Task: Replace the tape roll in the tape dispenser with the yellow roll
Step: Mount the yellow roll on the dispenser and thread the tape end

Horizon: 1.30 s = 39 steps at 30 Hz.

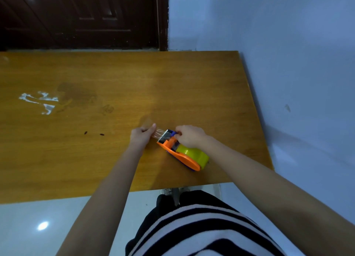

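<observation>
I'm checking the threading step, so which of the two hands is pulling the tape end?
The left hand: it pinches the tape end drawn out past the blade, while the right hand grips the tape dispenser.

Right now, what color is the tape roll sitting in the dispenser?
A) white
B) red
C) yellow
C: the yellow roll already sits inside the orange tape dispenser, which the right hand holds at its front end while the left hand pulls the tape end out.

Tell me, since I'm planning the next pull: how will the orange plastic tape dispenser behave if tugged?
The orange plastic tape dispenser looks light, so it would probably slide on the smooth wooden table. The right hand gripping its front likely steadies it. The tape strip the left hand pinches looks thin and floppy.
</observation>
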Motion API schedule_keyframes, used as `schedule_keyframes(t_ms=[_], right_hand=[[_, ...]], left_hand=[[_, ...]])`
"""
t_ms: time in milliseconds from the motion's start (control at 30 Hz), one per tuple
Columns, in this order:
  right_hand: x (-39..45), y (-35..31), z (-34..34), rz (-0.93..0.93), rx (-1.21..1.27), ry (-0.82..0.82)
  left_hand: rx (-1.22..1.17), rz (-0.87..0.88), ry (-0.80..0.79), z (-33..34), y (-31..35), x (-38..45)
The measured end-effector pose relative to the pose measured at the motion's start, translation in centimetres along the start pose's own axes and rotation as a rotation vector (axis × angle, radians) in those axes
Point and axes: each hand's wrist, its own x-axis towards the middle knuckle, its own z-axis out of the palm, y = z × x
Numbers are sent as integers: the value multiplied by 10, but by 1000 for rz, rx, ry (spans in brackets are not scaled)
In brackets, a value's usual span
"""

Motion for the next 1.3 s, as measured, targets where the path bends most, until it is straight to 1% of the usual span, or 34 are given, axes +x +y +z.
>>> schedule_keyframes(t_ms=[100, 167, 267, 367, 467, 600, 767, 1000, 1100, 1200, 1300], right_hand=[[3, -1, -1, 10, 1, -25], [4, -1, -1, 8, 15, -44], [4, 1, -1, 10, 50, -51], [3, 4, -1, 9, 82, -53], [3, 4, 0, 0, 87, -52], [3, 5, 1, -2, 118, -54], [2, 3, 1, 10, 84, -27], [-3, 6, 3, -5, 94, 4], [-3, 8, 5, -15, 88, -15], [-3, 7, 4, -8, 88, -30], [-3, 3, 2, 8, 53, -39]], left_hand=[[-146, -102, 19, 7, 5, 4], [-230, -159, -3, 8, 7, 6], [-279, -237, -13, 6, 11, 9], [-268, -260, 16, 8, 15, 11], [-238, -227, 36, 8, 15, 11], [-149, -144, 9, 4, 2, 18], [-74, -111, -8, 4, 0, 14], [-125, -148, -38, -1, -1, 13], [-142, -132, -23, 0, 0, 12], [-39, -91, -6, 2, -3, 10], [130, 10, 35, 0, -6, 11]])
